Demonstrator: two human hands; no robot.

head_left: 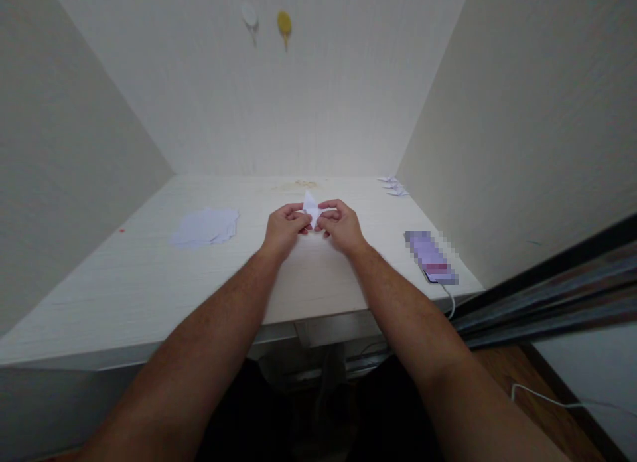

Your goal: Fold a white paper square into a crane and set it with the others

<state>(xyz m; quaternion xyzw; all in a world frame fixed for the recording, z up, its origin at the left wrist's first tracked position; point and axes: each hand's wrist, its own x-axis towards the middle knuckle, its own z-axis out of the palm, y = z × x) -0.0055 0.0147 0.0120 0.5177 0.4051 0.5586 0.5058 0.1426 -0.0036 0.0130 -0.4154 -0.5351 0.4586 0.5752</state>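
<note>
A small folded white paper (311,205) is held above the middle of the pale table, with a pointed tip facing up and away from me. My left hand (287,230) pinches its left side and lower part between thumb and fingers. On the other side, my right hand (340,226) grips the lower right of the paper, its thumb close to the left thumb. The fingertips partly cover the paper's lower folds.
A spread stack of white paper sheets (206,226) lies on the table (134,296) at left. Several small folded papers (395,187) sit at the back right. A phone (430,256) with a white cable (452,303) rests near the right edge. Walls enclose three sides.
</note>
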